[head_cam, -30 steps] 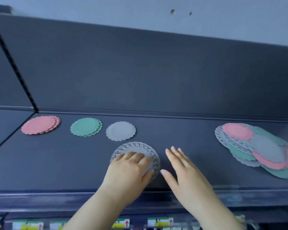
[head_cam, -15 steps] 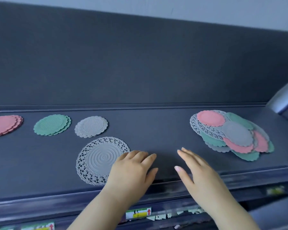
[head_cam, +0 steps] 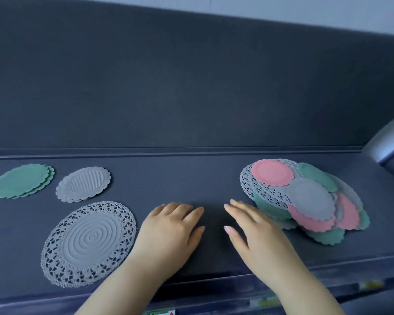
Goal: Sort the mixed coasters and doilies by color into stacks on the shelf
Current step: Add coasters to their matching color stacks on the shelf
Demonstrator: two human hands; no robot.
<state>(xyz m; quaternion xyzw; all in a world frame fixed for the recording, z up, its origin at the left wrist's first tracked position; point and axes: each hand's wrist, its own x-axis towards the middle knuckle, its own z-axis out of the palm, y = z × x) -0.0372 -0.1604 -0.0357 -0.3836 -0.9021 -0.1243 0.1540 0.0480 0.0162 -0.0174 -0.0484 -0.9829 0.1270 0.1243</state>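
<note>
The left hand (head_cam: 171,226) is held palm-down over the dark grey shelf (head_cam: 191,178), fingers loosely extended, holding nothing, just beside the large grey lace-edged paper doily (head_cam: 89,242). The right hand (head_cam: 253,228) is likewise flat and unloaded, its fingers near the mixed pile of pink, green and grey scalloped discs (head_cam: 312,198). Behind the doily lie a grey scalloped coaster stack (head_cam: 84,184) and a green scalloped coaster stack (head_cam: 22,180).

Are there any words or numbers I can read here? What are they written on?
No words or numbers can be read.
Bottom tag: only a red mark shows, and the picture's edge cuts off the rest.
Yellow tags under the shelf's front edge: too blurred to read.
Large doily and mixed pile: patterns only, no writing.
</note>
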